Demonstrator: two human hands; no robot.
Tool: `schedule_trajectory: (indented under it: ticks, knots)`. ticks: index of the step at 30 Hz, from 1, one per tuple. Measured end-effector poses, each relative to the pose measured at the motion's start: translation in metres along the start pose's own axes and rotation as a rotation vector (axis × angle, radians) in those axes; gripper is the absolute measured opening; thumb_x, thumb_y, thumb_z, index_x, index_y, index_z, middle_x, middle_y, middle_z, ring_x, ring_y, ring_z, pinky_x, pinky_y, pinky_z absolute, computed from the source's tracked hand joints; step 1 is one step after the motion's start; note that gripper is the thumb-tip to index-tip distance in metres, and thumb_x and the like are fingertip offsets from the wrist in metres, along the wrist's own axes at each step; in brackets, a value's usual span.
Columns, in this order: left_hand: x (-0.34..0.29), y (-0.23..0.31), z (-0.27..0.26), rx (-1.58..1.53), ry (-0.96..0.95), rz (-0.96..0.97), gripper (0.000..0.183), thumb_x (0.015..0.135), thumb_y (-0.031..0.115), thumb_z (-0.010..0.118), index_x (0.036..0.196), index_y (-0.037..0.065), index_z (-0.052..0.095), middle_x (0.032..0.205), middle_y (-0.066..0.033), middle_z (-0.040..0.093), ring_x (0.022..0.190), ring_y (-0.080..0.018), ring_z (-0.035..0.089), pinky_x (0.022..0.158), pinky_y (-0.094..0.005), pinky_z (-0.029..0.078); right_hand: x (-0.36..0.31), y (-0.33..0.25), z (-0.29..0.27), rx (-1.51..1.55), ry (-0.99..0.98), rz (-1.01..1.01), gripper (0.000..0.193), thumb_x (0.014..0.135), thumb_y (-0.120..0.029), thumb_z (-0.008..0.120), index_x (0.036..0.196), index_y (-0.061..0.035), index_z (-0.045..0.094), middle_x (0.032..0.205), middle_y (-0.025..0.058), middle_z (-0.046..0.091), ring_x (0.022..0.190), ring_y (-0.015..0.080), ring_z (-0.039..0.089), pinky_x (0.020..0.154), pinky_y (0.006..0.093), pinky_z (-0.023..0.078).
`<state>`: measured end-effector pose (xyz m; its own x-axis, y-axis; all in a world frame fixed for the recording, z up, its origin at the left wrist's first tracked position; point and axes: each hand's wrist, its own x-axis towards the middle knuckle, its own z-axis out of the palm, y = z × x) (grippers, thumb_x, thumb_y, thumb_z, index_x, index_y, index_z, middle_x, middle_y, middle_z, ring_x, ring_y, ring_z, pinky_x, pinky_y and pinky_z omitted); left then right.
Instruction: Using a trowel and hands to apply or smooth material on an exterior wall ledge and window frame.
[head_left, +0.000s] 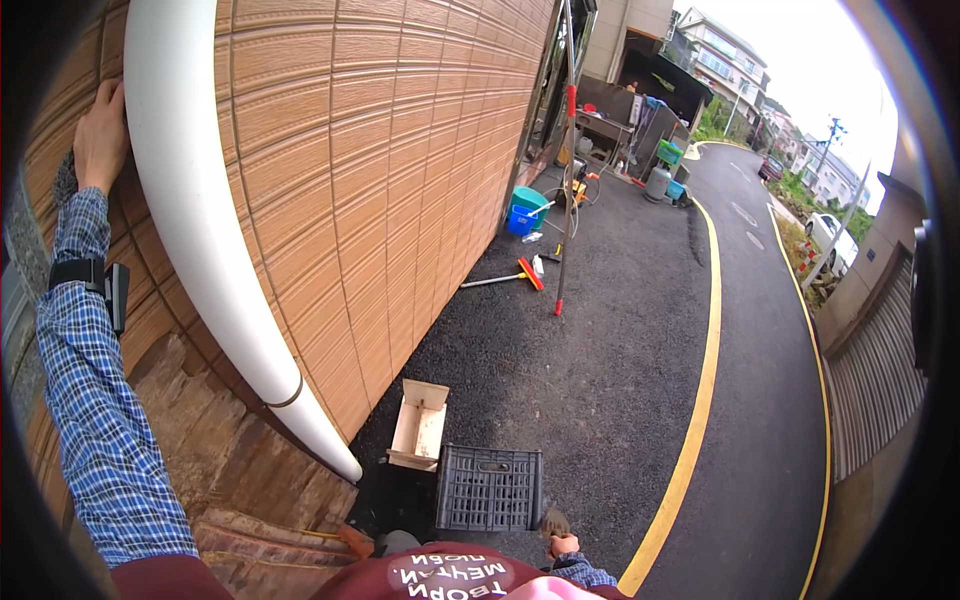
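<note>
My left hand [101, 142] is raised at the far left, against the tan wall panels [350, 150]. Its fingers bend round the back edge of a thick white pipe [190, 220], where their tips are hidden. A black band with a small device [115, 297] sits on that forearm. Low in front of me, my right hand [565, 545] is closed on what looks like a small brush with grey-brown bristles [555, 521]. Just left of it, a black plastic crate [490, 490] lies on the asphalt, beside an open light-wood box [418, 428].
Along the wall's base are a blue bucket [521, 220], a red-and-yellow broom head [530, 273] and a red-and-grey pole [565, 200] standing upright. Worn brown boards [240, 440] are below my left arm. A yellow line [700, 400] edges the road at right.
</note>
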<state>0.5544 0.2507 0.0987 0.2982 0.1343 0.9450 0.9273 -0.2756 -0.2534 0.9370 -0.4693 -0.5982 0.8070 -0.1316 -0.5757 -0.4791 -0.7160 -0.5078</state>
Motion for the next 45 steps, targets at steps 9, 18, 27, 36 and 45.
schedule_trajectory:
  ticks: [9, 18, 27, 36, 45]
  knots:
    - [0.001, 0.003, -0.003, 0.005, -0.009, -0.009, 0.041, 0.089, 0.001, 0.045, 0.129, 0.012, 0.051, 0.123, -0.0095, 0.054, 0.092, -0.0342, 0.063, 0.079, -0.0453, 0.052, 0.001, -0.003, 0.001, -0.024, 0.002, -0.025, 0.034, 0.076, -0.013, 0.065, 0.105, 0.0031, 0.066, 0.081, 0.0158, 0.068, 0.061, 0.0234, 0.068, 0.052, 0.0349, 0.056]
    - [0.002, 0.003, -0.005, 0.022, -0.022, -0.017, 0.04, 0.089, 0.002, 0.047, 0.127, 0.012, 0.053, 0.124, -0.0082, 0.054, 0.094, -0.0335, 0.063, 0.079, -0.0444, 0.052, 0.0, -0.006, 0.003, -0.002, -0.01, -0.034, 0.029, 0.078, -0.013, 0.067, 0.102, 0.0026, 0.067, 0.071, 0.0117, 0.067, 0.056, 0.0193, 0.066, 0.047, 0.0334, 0.055]
    - [0.001, 0.008, -0.01, -0.015, -0.019, -0.024, 0.038, 0.087, -0.001, 0.049, 0.122, 0.01, 0.056, 0.123, -0.0082, 0.055, 0.092, -0.0339, 0.063, 0.079, -0.0457, 0.052, -0.016, -0.015, -0.005, -0.064, 0.037, -0.03, 0.037, 0.074, -0.014, 0.067, 0.107, 0.0026, 0.067, 0.085, 0.0161, 0.07, 0.063, 0.0227, 0.069, 0.052, 0.0351, 0.057]
    - [0.002, 0.015, -0.019, -0.085, -0.009, -0.019, 0.036, 0.086, -0.001, 0.049, 0.119, 0.009, 0.057, 0.122, -0.0082, 0.056, 0.09, -0.0348, 0.063, 0.079, -0.0462, 0.052, 0.011, 0.004, 0.004, -0.09, -0.016, 0.003, 0.043, 0.071, -0.018, 0.068, 0.109, 0.0018, 0.067, 0.099, 0.0197, 0.07, 0.087, 0.028, 0.071, 0.078, 0.0362, 0.057]
    - [0.001, 0.014, -0.019, -0.088, -0.025, -0.023, 0.034, 0.087, 0.001, 0.05, 0.119, 0.008, 0.057, 0.122, -0.0083, 0.055, 0.09, -0.0358, 0.062, 0.08, -0.0469, 0.051, 0.017, 0.009, 0.007, -0.047, 0.017, 0.007, 0.042, 0.07, -0.018, 0.068, 0.106, 0.0021, 0.069, 0.095, 0.0202, 0.071, 0.087, 0.0286, 0.071, 0.078, 0.0364, 0.057]
